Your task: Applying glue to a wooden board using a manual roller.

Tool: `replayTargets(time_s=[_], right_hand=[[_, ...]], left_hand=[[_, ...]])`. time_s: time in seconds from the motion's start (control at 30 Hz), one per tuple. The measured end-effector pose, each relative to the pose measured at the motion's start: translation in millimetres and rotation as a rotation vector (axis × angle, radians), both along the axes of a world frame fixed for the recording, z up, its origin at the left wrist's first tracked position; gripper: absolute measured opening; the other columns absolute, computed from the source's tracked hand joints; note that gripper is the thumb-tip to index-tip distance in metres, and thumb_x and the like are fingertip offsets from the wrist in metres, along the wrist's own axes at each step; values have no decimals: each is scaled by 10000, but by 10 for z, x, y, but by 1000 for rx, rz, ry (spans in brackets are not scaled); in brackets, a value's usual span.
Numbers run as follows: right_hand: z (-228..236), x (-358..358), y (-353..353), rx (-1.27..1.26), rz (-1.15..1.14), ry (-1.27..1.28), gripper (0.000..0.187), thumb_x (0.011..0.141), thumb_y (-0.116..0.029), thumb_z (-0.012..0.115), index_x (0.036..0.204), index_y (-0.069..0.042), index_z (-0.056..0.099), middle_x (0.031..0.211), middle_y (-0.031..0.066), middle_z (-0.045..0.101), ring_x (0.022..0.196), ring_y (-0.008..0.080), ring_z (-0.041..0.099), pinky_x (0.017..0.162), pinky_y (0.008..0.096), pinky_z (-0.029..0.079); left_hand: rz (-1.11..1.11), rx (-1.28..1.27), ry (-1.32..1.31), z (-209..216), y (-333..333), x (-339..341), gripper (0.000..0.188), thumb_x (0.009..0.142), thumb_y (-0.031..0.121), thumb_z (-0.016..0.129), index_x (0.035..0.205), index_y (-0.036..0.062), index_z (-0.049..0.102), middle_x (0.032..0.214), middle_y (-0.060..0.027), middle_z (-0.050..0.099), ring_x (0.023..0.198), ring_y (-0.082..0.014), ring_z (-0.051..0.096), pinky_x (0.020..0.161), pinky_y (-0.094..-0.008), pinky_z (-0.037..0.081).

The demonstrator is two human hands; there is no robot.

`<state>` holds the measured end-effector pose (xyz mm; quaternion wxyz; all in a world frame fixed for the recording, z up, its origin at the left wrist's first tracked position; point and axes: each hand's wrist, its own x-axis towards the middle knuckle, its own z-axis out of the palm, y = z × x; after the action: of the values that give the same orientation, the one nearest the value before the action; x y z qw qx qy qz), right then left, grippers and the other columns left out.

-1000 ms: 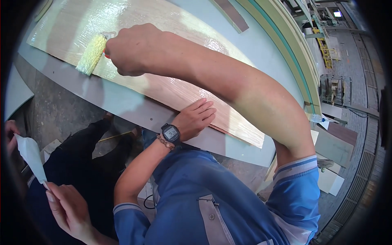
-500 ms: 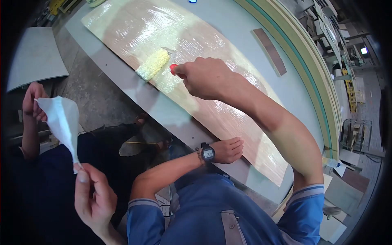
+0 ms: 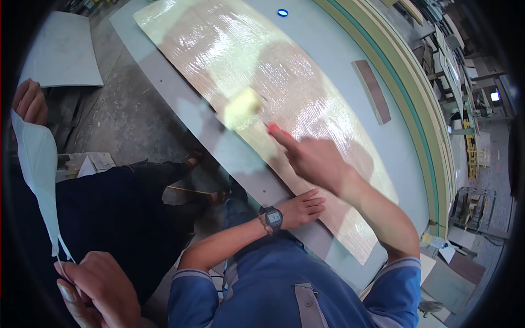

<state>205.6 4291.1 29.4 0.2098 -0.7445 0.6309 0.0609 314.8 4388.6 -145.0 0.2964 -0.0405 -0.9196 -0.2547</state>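
Note:
My right hand [image 3: 320,164] is closed round the red handle of a paint roller [image 3: 243,108]. The roller's pale yellow fuzzy sleeve, smeared by motion, is at the near edge of a long wooden sheet [image 3: 306,93], whose surface shines as if wet. My left hand [image 3: 302,210], below a wrist with a black digital watch [image 3: 273,218], lies with fingers stretched out on the sheet's near edge. Under the sheet is a pale grey board [image 3: 180,106].
At left, another person's two hands stretch a white face mask [image 3: 37,153] and its loops. A brown strip [image 3: 373,92] and a blue round cap [image 3: 283,12] lie on the board. Curved stacked layers [image 3: 407,93] border the far side. A pale panel [image 3: 68,49] stands at upper left.
My right hand has drawn the roller rightward and nearer along the sheet. My left hand stays at the near edge. The other person's mask and hands have shifted left.

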Motion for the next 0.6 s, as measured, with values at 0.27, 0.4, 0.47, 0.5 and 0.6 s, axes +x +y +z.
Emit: replayTargets(time_s=[0.27,0.4,0.47,0.5,0.6], right_hand=[[208,-396,748,78,32,80,680,896,-218,610,1526,-279,361,671,139,613,574,310,641,498,432,487],[-42,126,-245,-76,34,-30,534,927,-200,555,1443,-286,446,679,170,639,620,356,651,529,479,482],[-190,354,-744,-155,43,-19,441,926,-167,511,1361,-237,504,677,184,636,644,379,654,550,502,485],[-260,411,-939,-205,62,-47,422,923,-161,499,1340,-226,512,684,188,639,653,387,653,563,510,486],[-314,454,-1173,-237,85,-45,414,916,-157,483,1326,-214,512,692,192,642,668,400,651,584,522,489]], left_hand=[[-64,52,-82,118,-48,26,395,818,141,551,1184,17,634,1201,-102,629,1256,-261,535,1193,-448,304],[-45,46,-59,-6,9,39,386,814,141,562,1170,11,634,1294,-113,601,1330,-286,491,1209,-473,287],[-66,45,-41,13,-7,14,375,812,141,566,1155,9,643,1295,-110,602,1327,-288,493,1208,-472,291],[-78,53,-23,26,2,-2,366,810,141,570,1140,7,651,1297,-106,604,1323,-289,496,1207,-471,294],[46,62,64,127,43,-49,246,777,134,578,969,23,684,1199,-94,620,1291,-289,496,1199,-462,306]])
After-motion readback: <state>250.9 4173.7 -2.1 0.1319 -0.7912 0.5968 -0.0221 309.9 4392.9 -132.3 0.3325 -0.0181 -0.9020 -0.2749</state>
